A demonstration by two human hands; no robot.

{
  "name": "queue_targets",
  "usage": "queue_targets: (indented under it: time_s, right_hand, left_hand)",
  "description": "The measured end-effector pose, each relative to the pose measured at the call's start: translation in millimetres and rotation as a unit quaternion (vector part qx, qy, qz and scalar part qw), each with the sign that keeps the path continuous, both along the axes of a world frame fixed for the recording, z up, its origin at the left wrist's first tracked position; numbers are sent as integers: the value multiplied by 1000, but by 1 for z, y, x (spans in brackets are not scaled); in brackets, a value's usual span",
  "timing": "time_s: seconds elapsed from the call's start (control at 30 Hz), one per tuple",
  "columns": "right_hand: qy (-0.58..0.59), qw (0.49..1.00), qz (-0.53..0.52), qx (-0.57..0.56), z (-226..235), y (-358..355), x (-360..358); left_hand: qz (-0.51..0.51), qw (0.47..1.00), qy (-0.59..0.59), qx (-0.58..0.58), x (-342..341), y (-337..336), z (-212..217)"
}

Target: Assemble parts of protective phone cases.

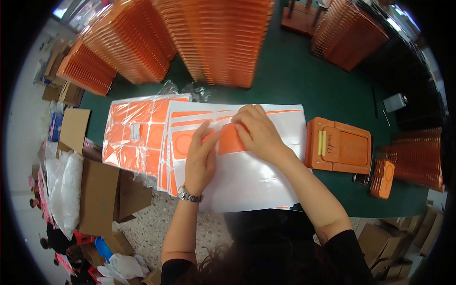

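Observation:
An orange square sticker [231, 140] lies between my hands on a white backing sheet [247, 183]. My right hand [260, 135] is closed at the sticker's upper right side, its thumb against the orange surface and its other fingers curled. My left hand [201, 156], a metal watch on its wrist, rests flat over the sheet with fingers spread. Its index fingertip reaches the sticker's left edge. Other orange stickers [182, 143] with a round outline show left of that hand. Several sheets are fanned out beneath, and the fingers hide part of the top one.
Sticker sheets in clear plastic [128, 126] lie left. Tall stacks of orange plastic parts [218, 42] line the green table's [280, 71] far side. To the right sit an orange case [344, 147], a smaller orange piece [383, 178] and another stack [418, 156]. Cardboard boxes [99, 194] stand left.

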State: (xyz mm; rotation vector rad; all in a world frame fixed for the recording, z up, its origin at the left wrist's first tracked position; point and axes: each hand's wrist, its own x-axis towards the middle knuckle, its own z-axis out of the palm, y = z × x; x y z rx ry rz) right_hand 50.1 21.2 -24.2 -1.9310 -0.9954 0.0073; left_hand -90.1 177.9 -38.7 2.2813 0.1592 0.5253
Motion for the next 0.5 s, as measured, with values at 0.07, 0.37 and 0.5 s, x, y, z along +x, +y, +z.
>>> queue_targets:
  time_s: [0.07,0.37,0.5]
  right_hand:
    - [-1,1000,12,17,-3,-5,2]
    - [-33,993,-8,117,38,-48,-9]
    - [-161,973,-91,136,108,-134,-20]
  left_hand:
    - [-24,1000,1,11,1,0,-2]
    - [-16,997,54,-52,-3,-5,1]
    - [-50,986,89,134,4,-20,19]
